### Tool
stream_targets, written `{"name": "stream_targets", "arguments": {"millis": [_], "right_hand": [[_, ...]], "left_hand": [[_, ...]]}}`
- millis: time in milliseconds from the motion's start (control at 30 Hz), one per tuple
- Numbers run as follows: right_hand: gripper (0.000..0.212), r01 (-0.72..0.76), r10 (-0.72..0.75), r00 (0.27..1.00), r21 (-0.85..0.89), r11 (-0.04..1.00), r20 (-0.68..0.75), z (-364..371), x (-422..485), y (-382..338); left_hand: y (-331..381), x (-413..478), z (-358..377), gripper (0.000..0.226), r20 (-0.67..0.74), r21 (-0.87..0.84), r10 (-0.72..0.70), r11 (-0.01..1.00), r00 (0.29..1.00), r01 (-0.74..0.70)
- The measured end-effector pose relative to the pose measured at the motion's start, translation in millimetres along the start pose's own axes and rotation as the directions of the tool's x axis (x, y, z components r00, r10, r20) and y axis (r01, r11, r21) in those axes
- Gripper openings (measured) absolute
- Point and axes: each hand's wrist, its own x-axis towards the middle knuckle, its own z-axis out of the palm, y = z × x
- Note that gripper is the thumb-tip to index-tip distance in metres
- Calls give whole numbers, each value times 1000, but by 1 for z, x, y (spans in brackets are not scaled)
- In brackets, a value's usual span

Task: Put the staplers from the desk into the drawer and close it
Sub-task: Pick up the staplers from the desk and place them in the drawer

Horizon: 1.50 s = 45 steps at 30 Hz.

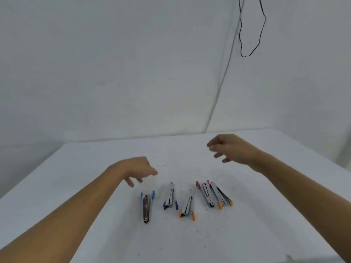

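Observation:
Several metal staplers lie in a row on the white desk [76, 186]. From left to right they are a blue-tipped stapler [147, 205], a purple-tipped stapler [171, 197], an orange-tipped stapler [187, 207], a pink-tipped stapler [206, 193] and a yellow-tipped stapler [221, 195], the last two touching. My left hand [136, 169] hovers just behind the blue-tipped one, fingers apart and pointing down, holding nothing. My right hand [229, 148] floats higher, behind the pink and yellow pair, fingers loosely spread and empty. No drawer is in view.
White walls meet in a corner behind the desk. A black cable loop [250, 27] hangs on the right wall. Small dark specks dot the desk surface around the staplers.

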Motion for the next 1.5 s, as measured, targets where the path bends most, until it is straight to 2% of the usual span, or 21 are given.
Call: {"name": "stream_targets", "arguments": {"millis": [67, 133, 233, 300, 400, 500, 567, 633, 667, 733, 767, 833, 867, 900, 967, 1067, 1200, 1300, 1400, 1467, 1500], "right_hand": [[20, -27, 37, 998, -205, 978, 45, 11, -9, 14], [35, -60, 123, 985, -436, 898, 119, 27, -18, 38], [60, -124, 267, 947, -560, 819, 180, 47, -29, 68], [66, -109, 254, 951, -577, 810, 178, 60, -37, 80], [64, -68, 150, 985, -607, 792, 85, 74, -42, 90], [53, -87, 125, 992, -651, 754, 13, 84, -45, 95], [40, -115, 147, 989, -647, 754, -5, 85, -45, 97], [25, -170, 180, 983, -503, 847, -29, 79, -46, 98], [30, -196, 196, 980, -380, 904, -40, 74, -46, 99], [35, -264, 262, 961, -13, 964, -94, 62, -52, 102], [32, -299, 334, 936, 255, 920, -109, 57, -56, 105], [33, -299, 419, 908, 731, 614, 19, 48, -69, 111], [39, -276, 395, 915, 847, 455, 85, 43, -77, 115], [42, -257, 360, 925, 899, 354, 123, 39, -86, 118], [42, -222, 307, 942, 937, 269, 135, 30, -104, 121], [32, -147, 328, 943, 955, 257, 57, 13, -134, 130], [28, -97, 430, 898, 913, 397, -92, -15, -178, 150], [30, -107, 504, 836, 836, 538, -218, -40, -214, 167], [31, -391, 609, 765, 601, 697, -209, -66, -251, 188], [30, -587, 643, 754, 298, 752, -137, -81, -274, 199], [31, -622, 641, 759, 163, 766, -115, -87, -282, 202]], "left_hand": [[-3, -7, 16, 56, 90, 76, -117, 991, 989, 110], [-12, -8, 41, 64, 142, 94, -187, 980, 972, 175], [-20, -5, 69, 68, 38, 183, -200, 965, 979, 190], [-28, -2, 80, 59, -58, 220, -138, 964, 989, 148], [-38, 0, 90, 42, -99, 142, -35, 989, 994, 49], [-45, 1, 95, 45, -140, 10, -9, 1000, 990, 10], [-46, -1, 94, 51, -166, -186, -44, 982, 985, 13], [-47, -6, 95, 52, -147, -488, -114, 872, 983, 29], [-47, -8, 96, 50, -124, -620, -135, 784, 983, 30], [-38, -16, 100, 41, -98, -784, -132, 620, 986, 5], [-30, -21, 102, 33, -94, -830, -100, 558, 991, -23], [-8, -32, 109, 23, -94, -909, -3, 408, 996, -85], [5, -37, 114, 22, -94, -937, 43, 334, 995, -103], [19, -44, 119, 22, -92, -953, 86, 280, 992, -112], [49, -58, 131, 22, -77, -964, 183, 238, 980, -121], [93, -80, 163, 25, -3, -958, 316, 272, 949, -94], [140, -102, 217, 24, 130, -920, 408, 391, 904, -44], [167, -112, 259, 21, 250, -806, 482, 585, 840, -96], [184, -118, 299, 12, 337, -584, 522, 769, 783, -261], [190, -120, 326, 16, 304, -380, 579, 802, 757, -461], [192, -120, 339, 26, 271, -302, 606, 791, 748, -532]]}}
